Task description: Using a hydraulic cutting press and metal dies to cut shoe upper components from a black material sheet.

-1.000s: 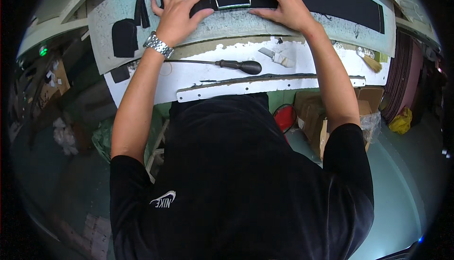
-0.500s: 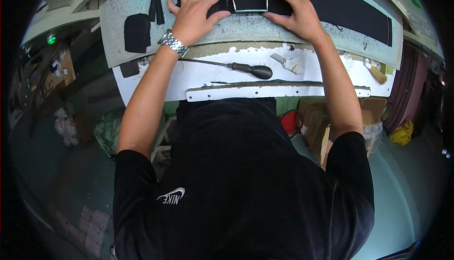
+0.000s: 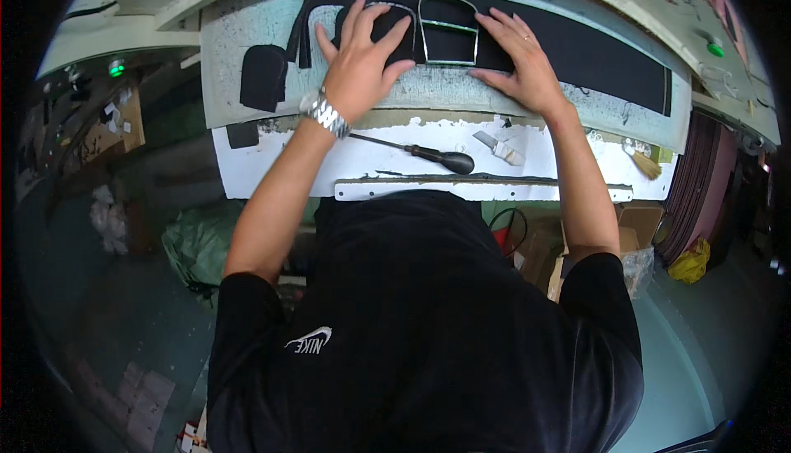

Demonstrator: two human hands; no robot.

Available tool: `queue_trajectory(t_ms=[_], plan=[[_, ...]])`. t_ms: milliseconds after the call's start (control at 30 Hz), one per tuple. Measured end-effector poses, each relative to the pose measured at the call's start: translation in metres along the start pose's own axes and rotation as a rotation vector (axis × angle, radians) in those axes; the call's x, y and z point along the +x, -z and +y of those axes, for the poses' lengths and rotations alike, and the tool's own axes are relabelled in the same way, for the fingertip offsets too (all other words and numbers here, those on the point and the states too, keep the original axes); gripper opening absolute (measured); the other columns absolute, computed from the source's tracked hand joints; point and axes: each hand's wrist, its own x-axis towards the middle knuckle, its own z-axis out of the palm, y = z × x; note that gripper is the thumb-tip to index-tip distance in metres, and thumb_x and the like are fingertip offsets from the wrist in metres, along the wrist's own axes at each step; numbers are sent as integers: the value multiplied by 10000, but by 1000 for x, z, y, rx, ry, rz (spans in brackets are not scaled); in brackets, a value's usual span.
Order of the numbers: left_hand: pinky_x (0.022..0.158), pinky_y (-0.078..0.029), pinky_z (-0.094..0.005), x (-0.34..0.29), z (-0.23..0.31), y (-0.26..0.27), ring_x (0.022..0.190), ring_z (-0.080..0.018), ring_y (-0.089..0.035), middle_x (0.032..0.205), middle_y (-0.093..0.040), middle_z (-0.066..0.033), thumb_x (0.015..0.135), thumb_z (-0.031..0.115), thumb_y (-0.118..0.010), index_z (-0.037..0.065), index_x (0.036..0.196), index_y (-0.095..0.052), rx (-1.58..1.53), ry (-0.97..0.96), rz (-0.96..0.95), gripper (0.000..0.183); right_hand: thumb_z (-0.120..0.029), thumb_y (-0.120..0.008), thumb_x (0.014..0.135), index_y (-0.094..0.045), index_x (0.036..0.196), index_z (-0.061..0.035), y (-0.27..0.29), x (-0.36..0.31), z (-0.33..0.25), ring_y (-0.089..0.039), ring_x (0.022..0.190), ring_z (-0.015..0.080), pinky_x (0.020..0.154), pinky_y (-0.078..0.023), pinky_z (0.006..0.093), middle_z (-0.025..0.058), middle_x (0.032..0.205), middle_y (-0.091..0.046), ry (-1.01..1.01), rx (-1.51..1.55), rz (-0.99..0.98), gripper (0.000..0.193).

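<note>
A metal cutting die, a frame with a rounded far end and a crossbar, stands on a long black sheet of fabric. To its left, my left hand is open, fingers spread over a rounded black section outlined by a pale cut line. Its fingertips are just short of the die. My right hand is open at the die's right side, with the fingertips close to the frame and the thumb by its near right corner; whether they touch it is unclear. A separate rounded black piece lies at the far left.
The fabric rests on a worn, pale blue cutting board. Nearer me are a dark-handled screwdriver-like tool, a flat blade with a pale wrapped handle and a brush. A white strip with holes runs along the front edge.
The view has tilted so more of the table's far side shows. My left fingers have come slightly away from the die's left edge; my right hand stays beside it.
</note>
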Motion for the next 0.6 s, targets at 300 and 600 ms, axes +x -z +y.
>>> queue_trajectory(t_ms=[300,600], plan=[[845,-491,-388,-155,48,23,959,-269,-608,987,-649,-84,878,221,-763,37,1104,-721,-385,43,-273,294,-231,-758,901,-700,1153,-19,46,1,-50,-688,1057,336,921,-539,390,159,1147,-719,-2,12,368,334],[827,-425,-394,-117,52,46,954,-274,-540,979,-586,-61,798,206,-807,93,1105,-724,-278,59,-170,337,-271,-624,972,-696,996,-100,95,147,-134,-665,796,408,688,-528,489,163,874,-710,224,58,216,187]])
